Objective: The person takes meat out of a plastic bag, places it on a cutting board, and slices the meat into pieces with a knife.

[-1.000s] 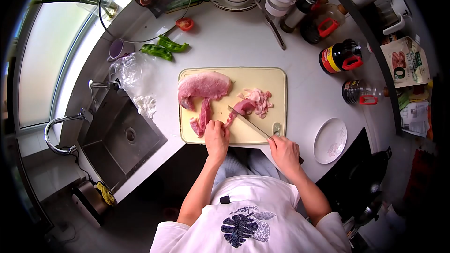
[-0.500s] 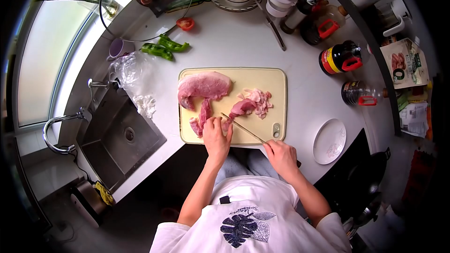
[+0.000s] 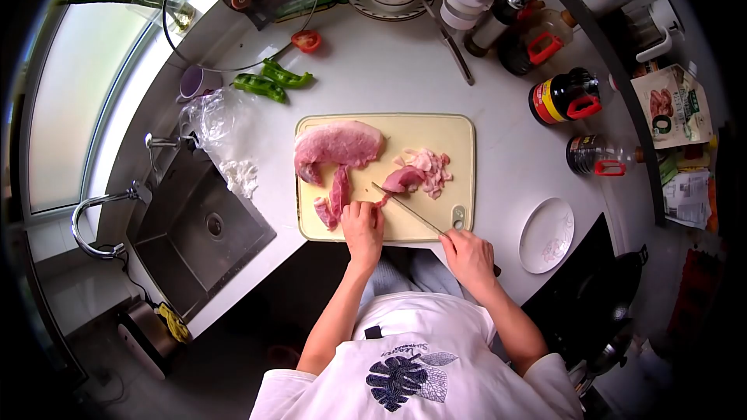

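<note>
My right hand point(image 3: 468, 257) grips a kitchen knife point(image 3: 414, 215) whose narrow blade points up and left across the cutting board point(image 3: 432, 129). Beside the blade's tip, my left hand point(image 3: 362, 227) is closed with fingers curled on a small piece of meat point(image 3: 382, 202), partly hidden by the fingers. A large slab of raw pork point(image 3: 342, 145) lies at the board's upper left. Meat strips point(image 3: 338, 193) rest below it, left of my left hand. Right of the knife tip are a darker chunk of meat point(image 3: 405, 179) and a heap of pale slices point(image 3: 433, 167).
A white oval plate point(image 3: 547, 235) stands right of the board, near a black stove point(image 3: 580, 288). The sink point(image 3: 198, 225) is at left, by a plastic bag point(image 3: 222, 120). Green peppers point(image 3: 261, 87), a cut tomato point(image 3: 306, 41) and sauce bottles point(image 3: 566, 97) stand farther back.
My left fingers have curled in more and shifted slightly down. The knife tip has moved a little to the right, toward the darker chunk of meat.
</note>
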Demonstrator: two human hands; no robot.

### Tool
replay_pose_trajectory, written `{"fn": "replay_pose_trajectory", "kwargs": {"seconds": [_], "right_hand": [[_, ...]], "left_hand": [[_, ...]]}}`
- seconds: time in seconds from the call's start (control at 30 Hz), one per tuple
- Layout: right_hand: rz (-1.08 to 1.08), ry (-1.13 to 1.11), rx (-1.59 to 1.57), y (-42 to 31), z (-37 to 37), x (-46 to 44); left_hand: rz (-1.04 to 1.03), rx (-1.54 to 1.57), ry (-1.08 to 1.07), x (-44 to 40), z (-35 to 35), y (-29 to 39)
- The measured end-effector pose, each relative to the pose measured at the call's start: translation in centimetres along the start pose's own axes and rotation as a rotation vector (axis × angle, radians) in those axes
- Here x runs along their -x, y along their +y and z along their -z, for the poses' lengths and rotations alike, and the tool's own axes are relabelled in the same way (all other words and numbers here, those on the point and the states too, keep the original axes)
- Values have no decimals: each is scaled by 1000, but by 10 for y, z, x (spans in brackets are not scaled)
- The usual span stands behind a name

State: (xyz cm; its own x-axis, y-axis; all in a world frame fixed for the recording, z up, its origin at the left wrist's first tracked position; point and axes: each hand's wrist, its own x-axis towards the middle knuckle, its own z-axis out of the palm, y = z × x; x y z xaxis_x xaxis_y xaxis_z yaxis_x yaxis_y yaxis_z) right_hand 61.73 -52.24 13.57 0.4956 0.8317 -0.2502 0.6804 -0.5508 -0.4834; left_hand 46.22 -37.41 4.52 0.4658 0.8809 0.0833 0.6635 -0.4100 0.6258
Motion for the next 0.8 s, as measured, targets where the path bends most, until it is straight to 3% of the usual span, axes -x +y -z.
{"fn": "replay_pose_trajectory", "kwargs": {"seconds": [0.27,0.8], "right_hand": [[38,-98,34,-8,12,0],[6,-34,33,-2,14,-4]], "left_hand": [[-13,-3,54,6,-1,-2],[4,52,35,4,-4,-5]]}}
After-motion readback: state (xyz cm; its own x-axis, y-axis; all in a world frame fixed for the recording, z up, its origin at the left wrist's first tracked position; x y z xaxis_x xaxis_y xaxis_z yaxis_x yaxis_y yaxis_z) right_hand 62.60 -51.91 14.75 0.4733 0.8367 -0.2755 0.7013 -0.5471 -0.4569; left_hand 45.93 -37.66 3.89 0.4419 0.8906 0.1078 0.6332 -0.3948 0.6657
